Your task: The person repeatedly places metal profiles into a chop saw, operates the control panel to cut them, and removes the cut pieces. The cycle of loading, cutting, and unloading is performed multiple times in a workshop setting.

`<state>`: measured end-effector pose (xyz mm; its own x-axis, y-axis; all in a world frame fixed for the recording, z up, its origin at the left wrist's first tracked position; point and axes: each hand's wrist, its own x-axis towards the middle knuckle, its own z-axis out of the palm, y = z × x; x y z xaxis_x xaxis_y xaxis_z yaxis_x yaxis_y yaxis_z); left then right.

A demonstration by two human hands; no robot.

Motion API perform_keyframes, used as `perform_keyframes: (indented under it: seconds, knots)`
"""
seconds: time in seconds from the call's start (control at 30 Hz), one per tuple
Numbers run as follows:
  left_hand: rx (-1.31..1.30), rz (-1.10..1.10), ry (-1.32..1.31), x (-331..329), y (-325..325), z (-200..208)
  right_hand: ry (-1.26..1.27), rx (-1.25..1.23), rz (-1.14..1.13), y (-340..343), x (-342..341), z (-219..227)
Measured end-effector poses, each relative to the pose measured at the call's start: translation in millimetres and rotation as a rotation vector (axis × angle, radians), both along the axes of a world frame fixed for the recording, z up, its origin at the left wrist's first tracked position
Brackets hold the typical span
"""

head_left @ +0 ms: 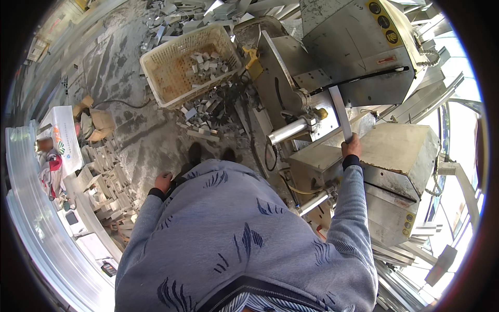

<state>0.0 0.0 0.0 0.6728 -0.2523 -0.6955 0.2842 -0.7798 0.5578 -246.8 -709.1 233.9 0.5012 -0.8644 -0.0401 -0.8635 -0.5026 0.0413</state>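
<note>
The right hand (352, 145) across from me is closed around the near end of a pale, flat strip (340, 112), whose far end lies just beside the lower edge of a metal machine housing (353, 62). The left hand (163, 182) hangs low beside the patterned grey apron (228, 223), fingers curled, though I can't tell whether it grips anything. Beyond, a cream plastic basket (171, 70) holds small offcuts (209, 65).

Beyond and left of the right grip (351, 146), a cream plastic basket (169, 73) holds small offcuts (209, 64), with more scraps (208, 110) on the floor (139, 132) beside it. Left of the left grip (163, 182) lie piled short pieces (105, 184); farther left, a white box (67, 130) stands near a brown cardboard box (102, 121).
</note>
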Motion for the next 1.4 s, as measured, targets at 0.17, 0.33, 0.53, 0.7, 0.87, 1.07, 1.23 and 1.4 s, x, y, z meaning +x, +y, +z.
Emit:
perform_keyframes:
  seconds: [0.17,0.33,0.53,0.7,0.87,1.07,1.23,1.4]
  knots:
    - [-0.047,-0.013,-0.029,-19,5,6,-0.040,0.016,-0.022,-9,2,-7]
    - [0.034,-0.041,0.004,-35,8,7,-0.025,0.048,0.010,-10,11,-6]
    - [0.039,0.039,0.038,-30,0,16,-0.080,0.042,0.047,-11,41,-9]
    - [0.033,0.165,0.112,-22,-26,30,-0.033,0.060,-0.005,-15,50,-8]
    - [0.070,0.082,0.049,-24,-32,24,-0.051,0.014,0.054,-21,52,-14]
    - [0.096,0.036,0.065,-24,-32,18,-0.033,0.022,0.065,-24,54,-12]
    - [0.111,0.026,0.080,-23,-31,17,-0.025,0.056,0.035,-22,56,-8]
    - [0.080,-0.007,0.021,-25,-27,13,-0.068,0.006,0.026,-20,56,-10]
